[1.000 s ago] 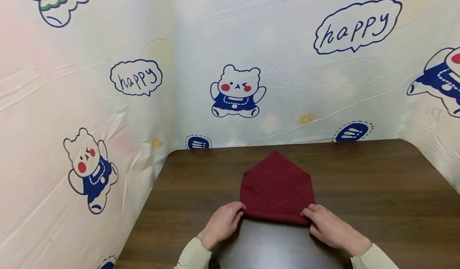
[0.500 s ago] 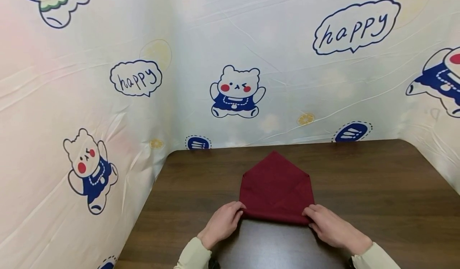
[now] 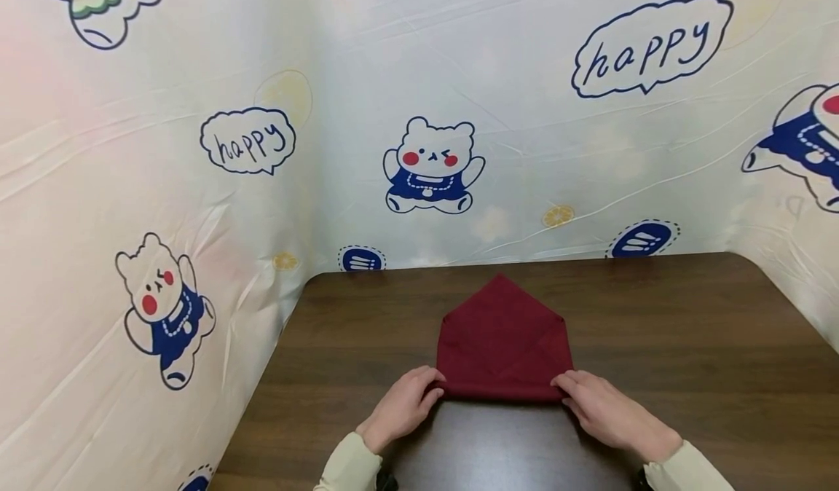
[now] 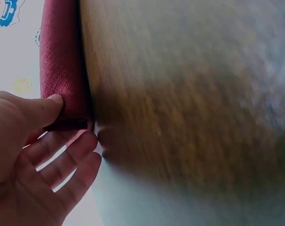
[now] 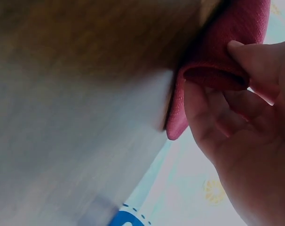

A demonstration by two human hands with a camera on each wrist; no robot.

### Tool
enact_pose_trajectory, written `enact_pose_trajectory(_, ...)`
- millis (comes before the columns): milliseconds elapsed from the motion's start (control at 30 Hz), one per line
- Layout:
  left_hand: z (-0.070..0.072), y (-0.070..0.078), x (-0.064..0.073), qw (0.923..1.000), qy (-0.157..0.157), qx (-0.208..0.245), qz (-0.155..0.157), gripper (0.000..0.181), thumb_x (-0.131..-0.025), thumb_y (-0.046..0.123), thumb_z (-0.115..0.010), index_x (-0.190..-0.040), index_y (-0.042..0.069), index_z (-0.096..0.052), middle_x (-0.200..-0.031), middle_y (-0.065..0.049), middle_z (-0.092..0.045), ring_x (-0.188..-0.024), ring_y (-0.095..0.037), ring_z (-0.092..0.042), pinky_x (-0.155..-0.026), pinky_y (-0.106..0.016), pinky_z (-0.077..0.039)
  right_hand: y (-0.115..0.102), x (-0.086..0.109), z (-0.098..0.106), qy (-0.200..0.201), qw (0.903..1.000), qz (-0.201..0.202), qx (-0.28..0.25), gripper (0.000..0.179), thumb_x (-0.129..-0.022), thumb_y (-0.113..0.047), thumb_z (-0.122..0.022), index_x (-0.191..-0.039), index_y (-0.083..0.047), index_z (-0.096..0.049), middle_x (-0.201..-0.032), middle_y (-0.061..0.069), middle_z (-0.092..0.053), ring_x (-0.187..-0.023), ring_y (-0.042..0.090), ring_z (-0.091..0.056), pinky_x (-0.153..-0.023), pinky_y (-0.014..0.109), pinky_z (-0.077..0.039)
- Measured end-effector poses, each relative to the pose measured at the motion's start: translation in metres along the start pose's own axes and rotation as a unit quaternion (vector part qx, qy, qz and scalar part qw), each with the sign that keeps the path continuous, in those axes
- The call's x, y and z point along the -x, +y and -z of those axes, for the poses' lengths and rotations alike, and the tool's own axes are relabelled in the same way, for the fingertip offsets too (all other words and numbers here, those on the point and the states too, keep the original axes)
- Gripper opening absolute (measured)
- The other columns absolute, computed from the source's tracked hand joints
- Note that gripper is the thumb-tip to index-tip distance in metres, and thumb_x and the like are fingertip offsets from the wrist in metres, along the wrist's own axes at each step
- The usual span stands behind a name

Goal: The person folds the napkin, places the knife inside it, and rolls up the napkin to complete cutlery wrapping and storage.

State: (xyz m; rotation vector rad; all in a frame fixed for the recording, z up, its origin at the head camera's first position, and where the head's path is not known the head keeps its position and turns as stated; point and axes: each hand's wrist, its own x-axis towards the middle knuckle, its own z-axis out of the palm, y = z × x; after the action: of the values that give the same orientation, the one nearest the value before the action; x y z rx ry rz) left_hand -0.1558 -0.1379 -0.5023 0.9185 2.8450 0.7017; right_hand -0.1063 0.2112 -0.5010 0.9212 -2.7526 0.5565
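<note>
A dark red cloth napkin (image 3: pixel 503 338) lies folded on the table, its far end a point and its near edge turned over into a roll. At the left end of that roll, my left hand (image 3: pixel 405 405) pinches the cloth; in the left wrist view the thumb presses on top of the rolled edge (image 4: pixel 62 61) with the other fingers at its end and underside. The right hand (image 3: pixel 609 412) pinches the opposite end. In the right wrist view the thumb is on the roll (image 5: pixel 217 61), which shows a hollow opening, and the fingers lie against its end.
The dark brown wooden table (image 3: pixel 354 331) has rounded far corners. Behind it and along the sides hangs a pale curtain (image 3: pixel 524 112) printed with bears, speech bubbles and orange slices.
The napkin's near edge has shifted slightly away from me and looks more tightly rolled. Both hands keep their hold at its ends, with small finger movements.
</note>
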Motion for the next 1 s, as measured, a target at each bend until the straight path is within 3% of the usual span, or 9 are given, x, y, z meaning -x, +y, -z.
enact_pose_trajectory(200,-0.0002,0.0006,-0.0013,0.9999,0.003,-0.012,0.000,0.012,-0.098,0.016,-0.056,-0.105,0.014,-0.065,-0.101,0.004,-0.066,-0.096,-0.010,-0.061,-0.086,-0.030,-0.051,0.0062,-0.0013,-0.0023,0.011,0.9997,0.016,-0.017,0.021,-0.084,-0.004,-0.068,-0.105,-0.007,-0.066,-0.093,-0.005,-0.062,-0.084,0.009,-0.061,-0.072,0.029,-0.053)
enact_pose_trajectory(367,-0.0025,0.0000,-0.0033,0.9996,0.004,-0.028,0.001,0.013,-0.099,0.016,-0.054,-0.106,0.014,-0.064,-0.102,0.004,-0.066,-0.098,-0.011,-0.061,-0.087,-0.030,-0.050,0.0085,-0.0022,-0.0028,0.002,0.9993,-0.007,-0.036,0.021,-0.088,-0.008,-0.066,-0.109,-0.007,-0.068,-0.093,-0.007,-0.062,-0.084,0.008,-0.059,-0.074,0.030,-0.052)
enact_pose_trajectory(633,-0.0012,-0.0012,-0.0054,0.9998,-0.008,-0.017,0.008,0.009,-0.099,0.015,-0.053,-0.101,0.016,-0.062,-0.092,0.008,-0.063,-0.087,-0.005,-0.059,-0.079,-0.027,-0.050,0.0040,-0.0044,0.0014,-0.034,0.9971,-0.060,-0.033,0.020,-0.092,-0.012,-0.062,-0.111,-0.007,-0.066,-0.106,0.001,-0.067,-0.101,0.027,-0.065,-0.086,0.043,-0.052)
enact_pose_trajectory(800,0.0002,-0.0004,-0.0069,0.9996,-0.014,-0.005,0.022,0.010,-0.099,0.014,-0.053,-0.102,0.014,-0.063,-0.090,0.005,-0.065,-0.081,-0.003,-0.058,-0.073,-0.025,-0.050,0.0061,-0.0075,0.0040,-0.034,0.9943,-0.071,-0.072,0.018,-0.092,-0.012,-0.061,-0.108,-0.008,-0.067,-0.104,0.000,-0.070,-0.096,0.018,-0.067,-0.080,0.037,-0.053)
enact_pose_trajectory(1000,0.0001,0.0008,-0.0066,0.9990,-0.026,0.004,0.036,0.011,-0.099,0.015,-0.052,-0.103,0.013,-0.062,-0.087,0.004,-0.065,-0.076,-0.004,-0.057,-0.071,-0.025,-0.049,0.0098,-0.0085,-0.0008,-0.027,0.9928,-0.082,-0.083,0.011,-0.093,-0.015,-0.062,-0.102,-0.013,-0.067,-0.095,-0.008,-0.067,-0.087,0.009,-0.064,-0.076,0.032,-0.052)
